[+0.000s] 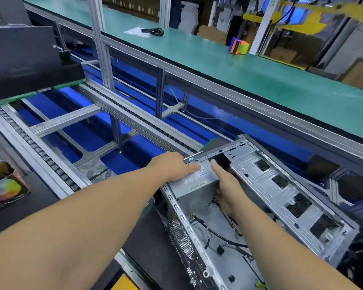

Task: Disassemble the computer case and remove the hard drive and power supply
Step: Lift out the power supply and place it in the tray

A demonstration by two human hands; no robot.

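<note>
An open grey computer case point(281, 197) lies on its side at the lower right, its inside facing me. A silver power supply point(197, 185) with white labels sits in the case's far corner. My left hand point(174, 166) rests over the case's far rim, fingers laid on the power supply's top. My right hand point(224, 181) reaches inside the case, fingers extended along the power supply's right side, thumb hidden. Black cables point(222, 237) trail across the case floor. No hard drive is visible.
A roller conveyor point(40, 151) with aluminium rails runs from left to the case. A black case point(23, 59) stands on a green pallet at upper left. The green bench point(260, 70) beyond holds a cable and an orange-green tape dispenser point(239, 46). Boxes sit at the left edge.
</note>
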